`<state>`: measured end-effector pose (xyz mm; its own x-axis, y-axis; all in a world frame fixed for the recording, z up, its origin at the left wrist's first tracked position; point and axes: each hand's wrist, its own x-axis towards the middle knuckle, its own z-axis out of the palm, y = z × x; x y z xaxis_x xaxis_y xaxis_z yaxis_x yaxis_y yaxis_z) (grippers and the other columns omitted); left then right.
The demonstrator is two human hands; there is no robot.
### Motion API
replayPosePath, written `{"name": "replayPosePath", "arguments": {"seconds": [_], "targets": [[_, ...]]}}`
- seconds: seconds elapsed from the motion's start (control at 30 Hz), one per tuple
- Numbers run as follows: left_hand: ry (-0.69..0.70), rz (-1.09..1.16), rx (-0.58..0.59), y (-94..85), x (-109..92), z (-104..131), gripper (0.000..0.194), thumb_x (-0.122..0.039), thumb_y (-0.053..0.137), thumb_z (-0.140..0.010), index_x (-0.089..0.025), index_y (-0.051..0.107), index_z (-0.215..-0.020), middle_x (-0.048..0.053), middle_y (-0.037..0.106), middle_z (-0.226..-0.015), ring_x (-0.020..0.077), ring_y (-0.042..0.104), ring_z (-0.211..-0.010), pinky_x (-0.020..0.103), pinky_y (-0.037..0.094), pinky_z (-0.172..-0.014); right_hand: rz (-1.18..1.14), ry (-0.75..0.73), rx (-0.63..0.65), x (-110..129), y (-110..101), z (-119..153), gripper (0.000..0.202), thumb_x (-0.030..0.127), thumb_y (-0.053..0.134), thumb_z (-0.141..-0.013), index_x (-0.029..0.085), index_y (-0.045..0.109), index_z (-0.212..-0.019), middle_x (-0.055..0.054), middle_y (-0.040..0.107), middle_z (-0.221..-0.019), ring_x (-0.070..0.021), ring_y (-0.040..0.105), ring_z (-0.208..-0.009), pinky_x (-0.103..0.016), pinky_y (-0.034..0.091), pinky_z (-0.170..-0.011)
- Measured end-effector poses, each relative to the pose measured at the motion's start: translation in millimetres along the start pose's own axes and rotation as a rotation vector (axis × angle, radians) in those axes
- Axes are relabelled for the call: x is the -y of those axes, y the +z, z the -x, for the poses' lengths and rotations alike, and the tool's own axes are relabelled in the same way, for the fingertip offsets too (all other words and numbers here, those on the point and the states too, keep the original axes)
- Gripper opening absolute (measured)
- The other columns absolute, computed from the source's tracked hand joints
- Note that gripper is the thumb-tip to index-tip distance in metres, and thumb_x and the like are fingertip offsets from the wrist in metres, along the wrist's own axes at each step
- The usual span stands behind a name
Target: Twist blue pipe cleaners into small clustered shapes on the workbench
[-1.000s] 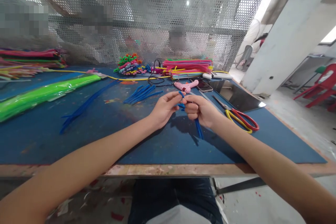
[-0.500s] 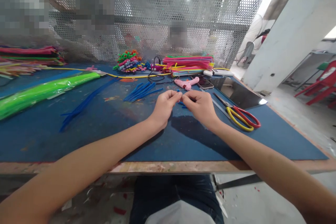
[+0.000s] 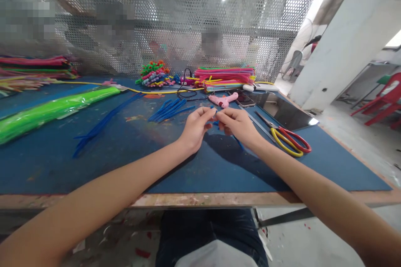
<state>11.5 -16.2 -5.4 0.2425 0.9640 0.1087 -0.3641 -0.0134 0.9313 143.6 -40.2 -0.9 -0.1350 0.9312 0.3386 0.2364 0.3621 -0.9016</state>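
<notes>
Over the middle of the blue mat, my left hand (image 3: 194, 128) pinches a small blue pipe cleaner between thumb and forefinger. Fingertip to fingertip with it, my right hand (image 3: 237, 125) is closed on the same blue piece, which is mostly hidden. A blue strand (image 3: 238, 143) shows below my right hand. Left of the hands lies a bunch of folded blue pipe cleaners (image 3: 167, 110). A pink glue gun (image 3: 223, 100) rests just beyond my fingers. Scissors with red and yellow handles (image 3: 286, 138) lie to the right, beside a metal ruler (image 3: 259, 124).
Long blue pipe cleaners (image 3: 102, 124) and a bright green bundle in plastic (image 3: 59, 107) lie left. Coloured bundles (image 3: 224, 76) stand along the perforated screen (image 3: 175, 21). A dark glossy panel (image 3: 282, 110) lies at the right. People are blurred behind the screen.
My right hand's fingers have shifted and turned slightly around the piece. A blue strand now shows below my right hand. My left hand's lower fingers have moved a little.
</notes>
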Motion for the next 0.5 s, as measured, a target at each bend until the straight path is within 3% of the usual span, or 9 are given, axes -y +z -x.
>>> {"name": "replayPosePath", "arguments": {"seconds": [0.07, 0.17, 0.37, 0.5], "targets": [[-0.005, 0.002, 0.047, -2.4, -0.6, -1.8, 0.026, -0.036, 0.071, -0.063, -0.017, 0.055, -0.069, -0.003, 0.055, -0.064, 0.0081, 0.051, -0.057, 0.021, 0.039, -0.056, -0.322, 0.155, 0.075, 0.3, -2.1, 0.0, 0.027, 0.041, 0.054, -0.078, 0.016, 0.056, -0.070, 0.003, 0.054, -0.057, -0.0061, 0.038, -0.042, -0.021, 0.031, -0.044], [-0.004, 0.025, 0.125, -5.7, -1.7, -3.4, 0.027, -0.040, 0.068, -0.068, -0.017, 0.057, -0.075, -0.003, 0.056, -0.065, 0.0085, 0.053, -0.057, 0.022, 0.041, -0.058, -0.539, 0.249, 0.095, 1.1, -4.3, 0.7, 0.025, 0.040, 0.062, -0.071, 0.015, 0.059, -0.074, 0.002, 0.059, -0.062, -0.0062, 0.042, -0.044, -0.021, 0.036, -0.044], [0.032, 0.023, 0.200, -5.9, -5.5, -2.7, 0.025, -0.036, 0.070, -0.068, -0.017, 0.061, -0.081, -0.004, 0.054, -0.061, 0.0084, 0.052, -0.053, 0.022, 0.042, -0.055, -0.521, 0.198, 0.091, -1.7, -1.9, 2.1, 0.025, 0.040, 0.065, -0.071, 0.015, 0.063, -0.073, 0.000, 0.062, -0.066, -0.0071, 0.049, -0.050, -0.021, 0.039, -0.049], [0.057, 0.001, 0.217, -6.9, -8.5, -5.3, 0.023, -0.035, 0.070, -0.068, -0.015, 0.061, -0.075, -0.003, 0.056, -0.061, 0.0098, 0.054, -0.055, 0.024, 0.046, -0.059, -0.314, 0.080, 0.079, -1.5, -5.3, 0.6, 0.026, 0.039, 0.059, -0.076, 0.015, 0.062, -0.067, 0.000, 0.062, -0.067, -0.0094, 0.052, -0.058, -0.023, 0.041, -0.059]]}}
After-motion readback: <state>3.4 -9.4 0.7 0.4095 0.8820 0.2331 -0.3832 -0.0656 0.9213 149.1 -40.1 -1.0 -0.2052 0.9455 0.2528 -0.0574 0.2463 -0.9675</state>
